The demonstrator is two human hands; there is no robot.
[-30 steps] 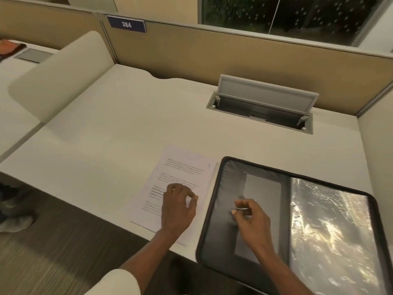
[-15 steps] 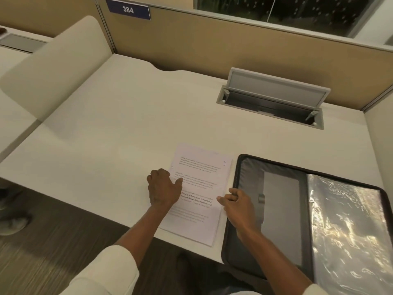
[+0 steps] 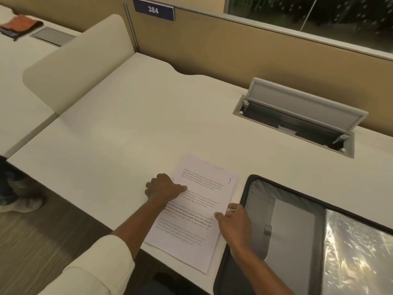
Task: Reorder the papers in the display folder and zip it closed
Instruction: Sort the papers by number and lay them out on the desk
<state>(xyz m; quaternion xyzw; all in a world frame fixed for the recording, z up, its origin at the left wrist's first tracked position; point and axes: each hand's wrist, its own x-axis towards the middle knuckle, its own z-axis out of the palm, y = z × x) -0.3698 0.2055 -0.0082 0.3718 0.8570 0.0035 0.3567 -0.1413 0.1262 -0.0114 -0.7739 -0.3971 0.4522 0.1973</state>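
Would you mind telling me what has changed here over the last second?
The right hand left the open display folder and moved left to the papers, now touching the stack's right edge. The left hand slid from the top of the sheet to its left edge, thumb on top. The papers remain on the desk beside the folder, which stays open.

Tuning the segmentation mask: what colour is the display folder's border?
Black border, with grey lining inside. Shows best in the head view.
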